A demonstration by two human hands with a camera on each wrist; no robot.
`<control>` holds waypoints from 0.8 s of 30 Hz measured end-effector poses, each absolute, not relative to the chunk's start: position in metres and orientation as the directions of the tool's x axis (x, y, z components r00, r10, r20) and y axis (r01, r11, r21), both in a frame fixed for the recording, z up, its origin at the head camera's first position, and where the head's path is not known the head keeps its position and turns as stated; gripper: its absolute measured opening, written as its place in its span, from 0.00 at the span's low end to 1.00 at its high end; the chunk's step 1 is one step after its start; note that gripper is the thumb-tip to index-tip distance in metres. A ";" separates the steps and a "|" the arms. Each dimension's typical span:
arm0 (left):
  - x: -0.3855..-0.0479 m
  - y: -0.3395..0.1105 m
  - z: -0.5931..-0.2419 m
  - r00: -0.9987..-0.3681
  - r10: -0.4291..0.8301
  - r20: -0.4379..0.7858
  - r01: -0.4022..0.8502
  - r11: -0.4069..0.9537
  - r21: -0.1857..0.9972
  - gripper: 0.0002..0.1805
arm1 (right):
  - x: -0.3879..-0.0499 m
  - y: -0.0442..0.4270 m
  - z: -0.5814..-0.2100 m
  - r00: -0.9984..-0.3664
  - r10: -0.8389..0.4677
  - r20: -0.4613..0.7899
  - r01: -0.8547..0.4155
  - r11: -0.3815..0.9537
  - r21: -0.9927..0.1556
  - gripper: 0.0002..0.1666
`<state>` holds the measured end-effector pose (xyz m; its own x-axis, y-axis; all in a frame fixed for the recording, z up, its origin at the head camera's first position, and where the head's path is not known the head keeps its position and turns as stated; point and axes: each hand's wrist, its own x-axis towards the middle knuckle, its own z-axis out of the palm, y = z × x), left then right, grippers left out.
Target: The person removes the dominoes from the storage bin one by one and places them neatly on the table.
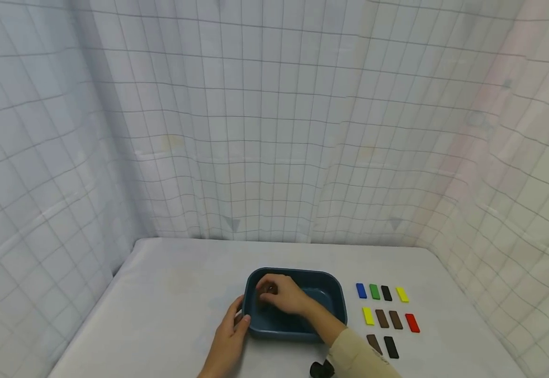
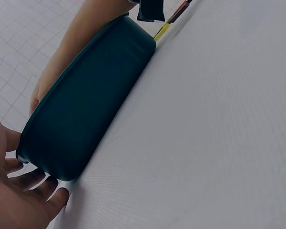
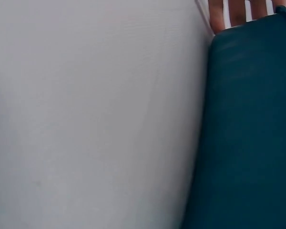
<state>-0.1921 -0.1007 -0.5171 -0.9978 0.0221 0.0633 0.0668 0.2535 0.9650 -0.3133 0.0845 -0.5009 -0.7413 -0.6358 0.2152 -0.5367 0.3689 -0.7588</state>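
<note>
A dark teal plastic basin sits on the white table. My left hand holds its left end, thumb at the rim and fingers along the outer wall; the left wrist view shows this hand at the basin's corner. Inside the basin, toward its left side, my right hand has its fingers curled down. Between thumb and fingers shows a small dark brown piece, mostly hidden, so its kind is unclear. The right wrist view has only the basin wall and the left hand's fingers.
To the basin's right, small flat blocks lie in rows on the table, among them a blue block, a green block, a red block and a brown block. A black object is by the right sleeve. Gridded white curtains surround the table.
</note>
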 end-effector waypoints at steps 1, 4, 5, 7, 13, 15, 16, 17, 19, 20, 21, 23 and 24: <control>-0.192 -0.101 -0.518 -0.998 0.022 0.066 0.070 0.256 0.964 0.31 | -0.313 0.085 -0.500 -0.749 -0.627 0.214 -0.523 0.362 -0.772 0.10; -0.192 -0.100 -0.518 -0.997 0.025 0.072 0.076 0.270 0.960 0.33 | -0.314 0.088 -0.497 -0.776 -0.597 0.201 -0.480 0.353 -0.803 0.11; -0.192 -0.101 -0.519 -0.997 0.025 0.075 0.079 0.274 0.958 0.33 | -0.314 0.089 -0.495 -0.781 -0.590 0.205 -0.475 0.349 -0.808 0.11; -0.191 -0.100 -0.518 -0.997 0.018 0.072 0.074 0.276 0.958 0.33 | -0.312 0.090 -0.492 -0.785 -0.582 0.212 -0.473 0.343 -0.812 0.11; -0.191 -0.097 -0.518 -0.996 -0.037 0.076 0.062 0.285 0.956 0.30 | -0.295 0.100 -0.461 -0.771 -0.594 0.229 -0.493 0.329 -0.806 0.12; -0.192 -0.096 -0.519 -0.996 -0.050 0.075 0.057 0.284 0.957 0.30 | -0.288 0.107 -0.449 -0.772 -0.594 0.226 -0.486 0.322 -0.813 0.12; -0.192 -0.095 -0.519 -0.996 -0.054 0.073 0.055 0.286 0.957 0.29 | -0.285 0.110 -0.445 -0.774 -0.592 0.224 -0.481 0.320 -0.817 0.12; -0.192 -0.095 -0.519 -0.996 -0.058 0.072 0.052 0.286 0.957 0.29 | -0.283 0.114 -0.442 -0.776 -0.590 0.221 -0.473 0.313 -0.823 0.13; -0.190 -0.095 -0.518 -0.996 -0.060 0.068 0.048 0.288 0.956 0.29 | -0.282 0.121 -0.441 -0.785 -0.581 0.212 -0.453 0.307 -0.837 0.14; -0.190 -0.095 -0.518 -0.996 -0.060 0.064 0.044 0.291 0.956 0.29 | -0.285 0.124 -0.445 -0.793 -0.572 0.211 -0.448 0.312 -0.838 0.14; -0.189 -0.095 -0.517 -0.996 -0.058 0.060 0.041 0.295 0.955 0.28 | -0.289 0.128 -0.450 -0.799 -0.564 0.208 -0.439 0.312 -0.843 0.14; -0.189 -0.094 -0.515 -0.997 -0.056 0.052 0.033 0.299 0.954 0.28 | -0.297 0.137 -0.460 -0.811 -0.548 0.205 -0.423 0.307 -0.852 0.15; -0.189 -0.094 -0.514 -0.997 -0.052 0.048 0.030 0.301 0.953 0.28 | -0.301 0.141 -0.465 -0.816 -0.540 0.206 -0.421 0.309 -0.853 0.15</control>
<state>-0.1889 -0.0939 -0.5145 -0.9975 -0.0521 0.0482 0.0303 0.3012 0.9531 -0.3006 0.1412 -0.4648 -0.8160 -0.5399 0.2065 -0.4206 0.3094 -0.8529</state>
